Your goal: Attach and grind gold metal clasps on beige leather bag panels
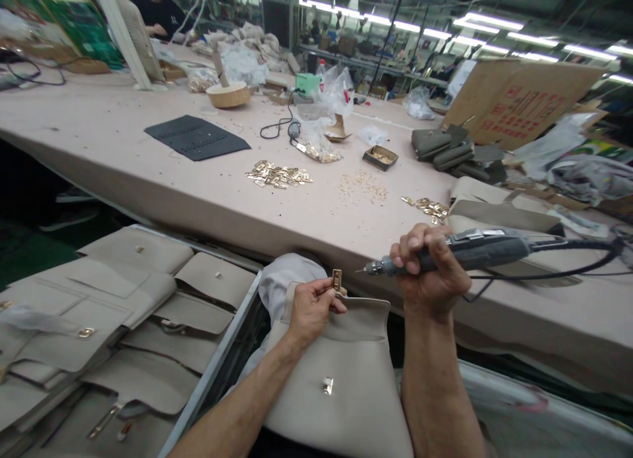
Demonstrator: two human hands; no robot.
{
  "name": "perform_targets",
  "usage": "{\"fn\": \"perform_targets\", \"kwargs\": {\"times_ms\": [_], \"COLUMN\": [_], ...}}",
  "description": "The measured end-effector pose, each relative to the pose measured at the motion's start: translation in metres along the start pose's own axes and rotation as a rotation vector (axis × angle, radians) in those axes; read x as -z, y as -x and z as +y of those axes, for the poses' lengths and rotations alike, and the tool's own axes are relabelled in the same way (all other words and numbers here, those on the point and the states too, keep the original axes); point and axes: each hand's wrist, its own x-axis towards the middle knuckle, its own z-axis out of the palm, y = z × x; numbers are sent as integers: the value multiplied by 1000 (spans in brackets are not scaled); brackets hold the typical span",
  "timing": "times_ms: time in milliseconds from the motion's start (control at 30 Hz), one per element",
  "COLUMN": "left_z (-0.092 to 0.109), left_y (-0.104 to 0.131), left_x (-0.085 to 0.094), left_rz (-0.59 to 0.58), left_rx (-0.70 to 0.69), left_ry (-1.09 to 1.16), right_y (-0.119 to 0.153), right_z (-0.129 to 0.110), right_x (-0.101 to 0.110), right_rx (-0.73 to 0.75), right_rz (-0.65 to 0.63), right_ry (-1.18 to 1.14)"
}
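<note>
Bag [341, 412] cropped below, piled bags [123, 290] cropped left, scattered bits [364, 186] too small to tell

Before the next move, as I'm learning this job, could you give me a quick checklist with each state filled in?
1. Left hand grips the gold fitting: ok.
2. Right hand holds the driver: ok.
3. Driver tip touches the fitting: not ok, they are apart.
4. Screw seated in the fitting: cannot tell, too small.
5. Clasp on the bag: ok, on its front.
</note>
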Motion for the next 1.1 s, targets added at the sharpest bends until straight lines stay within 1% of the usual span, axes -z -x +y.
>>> {"fn": "perform_targets", "kwargs": {"times_ms": [100, 267, 467, 567, 667, 767, 867, 1000, 1100], "left_z": [0, 0, -1, -2, -1, -1, -1, 1, 5], "left_y": [-1, -3, -7, -9, -9, -9, -9, -9, -8], "left_x": [0, -2, -2, -2, 0, 3, 6, 7, 8], "left_rz": [18, 60, 94, 101, 100, 74, 51, 33, 17], "left_rx": [31, 59, 108, 111, 114, 117, 113, 126, 148], "left_ry": [24, 46, 44, 44, 41, 57, 79, 90, 102], "right_y": [4, 4, -3, -7, -15, -34, -63, -103, -122], "right_z": [8, 18, 26, 28, 29, 34, 44, 65, 84], "right_x": [5, 12, 22, 26, 33, 46, 66, 94, 113], "right_rx": [-16, -26, -66, -77, -99, -128, -136, -162, -172], "right_rz": [38, 49, 94, 112, 184, 276, 347, 493, 556], "right_ry": [-17, -48, -87, -125, -171, -250, -319, -323, -322]}}
